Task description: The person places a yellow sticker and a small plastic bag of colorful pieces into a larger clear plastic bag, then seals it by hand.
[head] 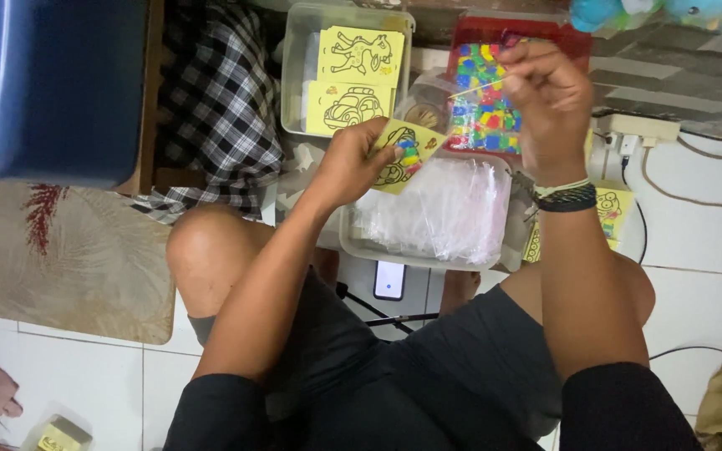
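White tile floor, bins all around. Left hand (353, 163) pinching yellow card (404, 155) by its edge; right hand (545, 96), just up and to the side, pinching thin stick (478, 88). Best to keep card flat, work tiny areas, stick tip only.

We count two hands: the left hand (353, 163) holds one yellow card (404, 156), the right hand (545, 88) one thin stick (480, 87). Beyond the left hand, one clear box (294, 75) carries two more cards (359, 79). Below both hands sit one tub (361, 246) and one phone (389, 280).
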